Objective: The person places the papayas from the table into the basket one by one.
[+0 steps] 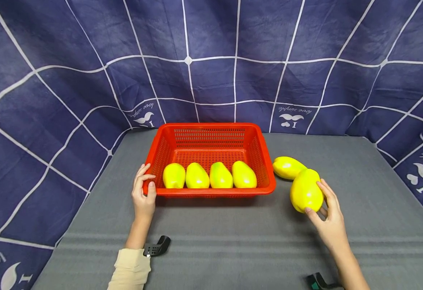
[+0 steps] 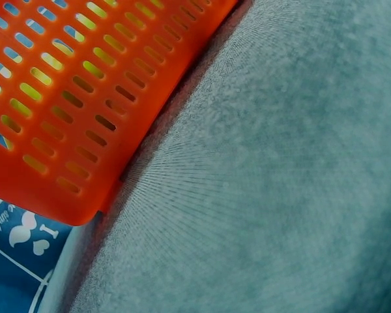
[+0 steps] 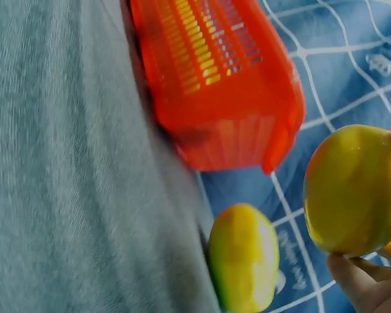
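A red plastic basket [image 1: 211,191] stands on the grey cloth with several yellow mangoes lined up along its front side; one of them is a mango [image 1: 244,175] at the right end. My left hand [image 1: 144,197] holds the basket's front left corner, fingers at the side rim and thumb at the front. To the right of the basket, my right hand [image 1: 331,221] grips a large yellow mango [image 1: 306,191] between thumb and fingers. Behind that fruit lies another mango [image 1: 287,167], partly covered by it. In the right wrist view, the held mango [image 3: 353,189] appears above the cloth.
A grey cloth [image 1: 225,241] covers the table. Behind and at both sides hangs a dark blue curtain [image 1: 211,80] with white lines. Black straps are on both wrists, one a wrist mount [image 1: 157,246] at the left.
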`<state>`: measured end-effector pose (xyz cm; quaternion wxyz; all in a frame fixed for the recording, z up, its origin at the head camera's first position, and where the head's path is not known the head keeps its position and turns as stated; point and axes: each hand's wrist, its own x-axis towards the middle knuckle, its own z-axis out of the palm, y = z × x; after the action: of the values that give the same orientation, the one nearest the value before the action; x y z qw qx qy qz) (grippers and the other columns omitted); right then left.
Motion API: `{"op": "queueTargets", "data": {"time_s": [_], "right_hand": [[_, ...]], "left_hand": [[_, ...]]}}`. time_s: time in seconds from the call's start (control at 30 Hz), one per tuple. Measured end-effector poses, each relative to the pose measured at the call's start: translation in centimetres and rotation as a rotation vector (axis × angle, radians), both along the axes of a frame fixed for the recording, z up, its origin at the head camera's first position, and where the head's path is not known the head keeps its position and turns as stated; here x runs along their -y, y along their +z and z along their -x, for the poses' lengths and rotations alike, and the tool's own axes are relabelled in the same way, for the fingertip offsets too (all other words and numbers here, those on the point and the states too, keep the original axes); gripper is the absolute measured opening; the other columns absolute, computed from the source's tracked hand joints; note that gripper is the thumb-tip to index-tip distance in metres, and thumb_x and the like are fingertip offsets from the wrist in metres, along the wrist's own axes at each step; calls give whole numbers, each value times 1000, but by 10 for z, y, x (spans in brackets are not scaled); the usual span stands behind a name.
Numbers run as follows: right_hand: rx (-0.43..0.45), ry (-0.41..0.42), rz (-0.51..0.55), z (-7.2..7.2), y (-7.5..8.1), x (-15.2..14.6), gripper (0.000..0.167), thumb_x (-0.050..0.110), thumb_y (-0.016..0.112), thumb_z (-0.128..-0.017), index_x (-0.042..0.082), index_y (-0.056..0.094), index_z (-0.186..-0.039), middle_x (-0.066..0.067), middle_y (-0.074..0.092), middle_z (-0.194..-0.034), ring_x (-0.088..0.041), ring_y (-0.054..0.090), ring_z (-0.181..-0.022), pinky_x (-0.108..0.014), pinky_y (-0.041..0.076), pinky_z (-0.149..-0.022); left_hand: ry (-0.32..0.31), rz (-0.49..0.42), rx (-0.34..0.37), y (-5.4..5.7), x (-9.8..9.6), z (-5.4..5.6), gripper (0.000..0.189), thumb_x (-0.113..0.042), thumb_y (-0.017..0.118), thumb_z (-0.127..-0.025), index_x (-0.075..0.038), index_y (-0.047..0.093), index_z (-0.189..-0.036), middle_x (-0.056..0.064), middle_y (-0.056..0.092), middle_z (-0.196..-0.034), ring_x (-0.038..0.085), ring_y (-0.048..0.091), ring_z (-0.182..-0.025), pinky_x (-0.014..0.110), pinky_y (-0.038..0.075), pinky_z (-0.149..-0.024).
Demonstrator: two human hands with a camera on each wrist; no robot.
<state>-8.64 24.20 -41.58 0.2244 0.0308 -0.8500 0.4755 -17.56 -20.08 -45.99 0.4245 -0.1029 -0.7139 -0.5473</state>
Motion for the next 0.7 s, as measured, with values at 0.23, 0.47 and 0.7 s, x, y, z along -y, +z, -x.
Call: {"op": "queueTargets", "data": {"time_s": [0.23,0.47,0.7], "right_hand": [[-54,104,-28,-4,19,12,77,-11,67,-78,6,42,-149,18,29,-157,14,30,-134,4,33,-93],[-99,219,-77,19,40,24,76,-10,66,-75,5,44,-147,-1,32,-161,11,34,-133,3,32,-97],[-1,276,-202,82,63,37,68,7,66,-82,9,45,-146,-16,30,-161,-38,45,-132,-21,43,-108]], "left_hand": [[-13,0,-16,1,0,0,18,2,50,-83,14,59,-93,6,63,-132,8,46,-139,24,30,-121],[-26,-17,-38,2,-1,1,18,1,51,-83,15,59,-91,-4,63,-131,14,48,-139,27,30,-121],[-22,-12,-24,2,-1,0,17,2,51,-83,14,59,-92,1,63,-132,13,47,-139,25,30,-121]]}}
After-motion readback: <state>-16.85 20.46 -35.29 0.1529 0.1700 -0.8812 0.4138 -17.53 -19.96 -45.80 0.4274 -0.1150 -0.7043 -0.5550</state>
